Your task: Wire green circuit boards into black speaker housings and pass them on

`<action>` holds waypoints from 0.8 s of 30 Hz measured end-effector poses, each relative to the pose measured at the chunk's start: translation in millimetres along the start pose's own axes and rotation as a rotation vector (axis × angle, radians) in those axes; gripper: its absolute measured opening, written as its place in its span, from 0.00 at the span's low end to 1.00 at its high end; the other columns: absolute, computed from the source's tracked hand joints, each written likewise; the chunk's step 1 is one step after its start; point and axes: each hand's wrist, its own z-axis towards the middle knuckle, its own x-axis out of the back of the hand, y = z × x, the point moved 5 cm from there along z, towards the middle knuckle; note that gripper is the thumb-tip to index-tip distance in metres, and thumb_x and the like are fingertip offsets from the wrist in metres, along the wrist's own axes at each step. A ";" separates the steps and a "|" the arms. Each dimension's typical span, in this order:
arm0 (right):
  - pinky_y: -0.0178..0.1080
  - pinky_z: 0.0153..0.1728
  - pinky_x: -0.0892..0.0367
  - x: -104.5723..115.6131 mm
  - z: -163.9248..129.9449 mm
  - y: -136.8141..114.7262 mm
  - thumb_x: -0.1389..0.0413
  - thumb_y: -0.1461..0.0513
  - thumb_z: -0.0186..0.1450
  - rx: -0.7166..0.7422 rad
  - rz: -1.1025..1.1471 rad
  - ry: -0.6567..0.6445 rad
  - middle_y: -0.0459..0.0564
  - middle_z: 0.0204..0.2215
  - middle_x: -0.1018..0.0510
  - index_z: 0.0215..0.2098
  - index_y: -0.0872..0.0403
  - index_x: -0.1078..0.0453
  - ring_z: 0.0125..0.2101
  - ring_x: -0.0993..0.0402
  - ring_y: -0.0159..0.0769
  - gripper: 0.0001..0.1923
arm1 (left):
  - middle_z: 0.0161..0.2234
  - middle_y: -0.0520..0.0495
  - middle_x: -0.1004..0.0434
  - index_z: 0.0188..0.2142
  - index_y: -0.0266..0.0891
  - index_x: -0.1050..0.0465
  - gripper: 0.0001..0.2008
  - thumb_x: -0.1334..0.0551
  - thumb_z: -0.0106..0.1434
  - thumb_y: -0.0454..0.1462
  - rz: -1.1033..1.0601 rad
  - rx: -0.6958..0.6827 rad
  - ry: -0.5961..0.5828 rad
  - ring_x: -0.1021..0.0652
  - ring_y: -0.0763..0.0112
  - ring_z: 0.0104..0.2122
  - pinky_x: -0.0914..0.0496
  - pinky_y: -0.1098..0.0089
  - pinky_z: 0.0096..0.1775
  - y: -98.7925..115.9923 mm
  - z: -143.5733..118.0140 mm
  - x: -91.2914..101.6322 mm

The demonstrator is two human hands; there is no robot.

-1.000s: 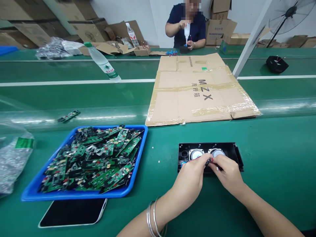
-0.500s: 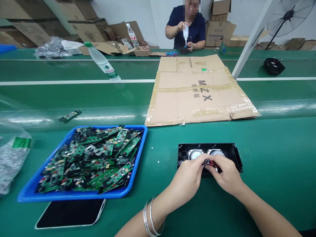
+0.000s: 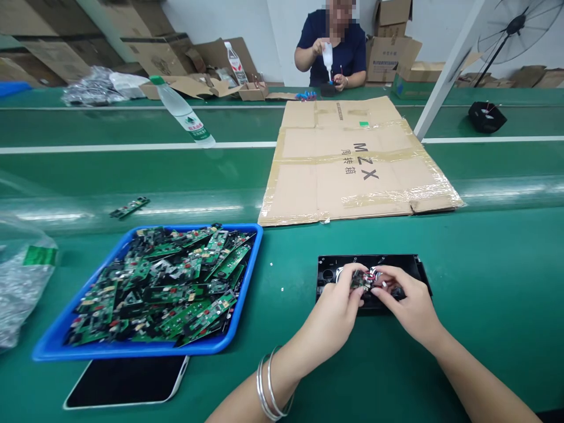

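In the head view, both hands meet over a black housing (image 3: 414, 267) that lies flat on the green table (image 3: 484, 294), to the right of the blue tray (image 3: 251, 276). The left hand (image 3: 335, 305) is curled, with its fingers pinching a small green board (image 3: 362, 280) from the left side. The right hand (image 3: 408, 299) is also curled, and its fingertips touch the same board from the right, near some red wires. The board is held just above the housing, in its middle part, where it covers most of the two speakers. Two bangles (image 3: 268, 388) sit on the left wrist.

The tray is full of green boards, and a phone (image 3: 127, 379) lies partly under its near edge. A plastic bag (image 3: 22, 282) is at the far left. Behind the housing lies a flat cardboard (image 3: 352, 158), and a bottle (image 3: 183, 111) lies further left. Across the table a person (image 3: 332, 50) holds a white bottle.
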 end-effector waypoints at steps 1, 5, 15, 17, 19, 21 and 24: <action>0.35 0.33 0.28 2.4 0.6 2.8 0.45 0.59 0.64 -0.040 0.077 0.012 0.50 0.35 0.26 0.46 0.53 0.34 0.31 0.27 0.33 0.13 | 0.37 0.47 0.27 0.51 0.44 0.40 0.15 0.50 0.65 0.36 -0.037 0.027 0.027 0.23 0.67 0.36 0.26 0.66 0.38 -1.4 0.9 2.5; 0.35 0.33 0.26 7.7 1.1 11.3 0.47 0.58 0.66 -0.153 0.269 0.047 0.50 0.34 0.25 0.40 0.55 0.34 0.31 0.25 0.34 0.09 | 0.34 0.49 0.26 0.51 0.45 0.39 0.15 0.47 0.64 0.37 -0.095 0.061 0.108 0.23 0.68 0.34 0.26 0.67 0.37 -3.0 3.1 11.8; 0.35 0.29 0.36 -4.1 0.5 -15.3 0.49 0.65 0.67 0.254 -0.191 -0.027 0.47 0.27 0.27 0.34 0.55 0.32 0.28 0.32 0.33 0.05 | 0.34 0.50 0.24 0.53 0.47 0.39 0.18 0.47 0.64 0.35 0.090 -0.028 0.148 0.23 0.66 0.33 0.27 0.67 0.37 -8.3 2.9 3.6; 0.35 0.29 0.37 -4.4 0.8 -13.6 0.49 0.66 0.67 0.238 -0.205 -0.019 0.47 0.27 0.27 0.34 0.55 0.32 0.28 0.33 0.33 0.05 | 0.36 0.49 0.24 0.53 0.46 0.39 0.17 0.48 0.64 0.35 0.098 -0.040 0.124 0.23 0.66 0.35 0.28 0.68 0.38 -7.4 2.2 0.5; 0.35 0.30 0.38 -5.1 0.8 -12.3 0.50 0.65 0.67 0.238 -0.214 -0.027 0.47 0.28 0.28 0.35 0.55 0.32 0.29 0.33 0.33 0.05 | 0.37 0.49 0.24 0.52 0.46 0.39 0.16 0.48 0.64 0.34 0.088 -0.050 0.103 0.23 0.66 0.36 0.28 0.68 0.38 -6.5 1.7 -1.5; 0.36 0.30 0.38 -5.7 0.6 -11.3 0.50 0.65 0.67 0.243 -0.224 -0.038 0.48 0.27 0.28 0.35 0.55 0.32 0.29 0.34 0.33 0.06 | 0.37 0.50 0.24 0.51 0.46 0.39 0.15 0.48 0.64 0.34 0.081 -0.057 0.089 0.23 0.67 0.36 0.28 0.69 0.39 -5.8 1.4 -2.4; 0.35 0.30 0.39 -6.2 0.3 -9.5 0.50 0.65 0.67 0.241 -0.236 -0.043 0.47 0.27 0.29 0.36 0.55 0.32 0.29 0.35 0.33 0.06 | 0.38 0.51 0.24 0.51 0.46 0.39 0.15 0.48 0.64 0.33 0.091 -0.059 0.078 0.23 0.67 0.36 0.29 0.69 0.39 -5.1 1.0 -2.7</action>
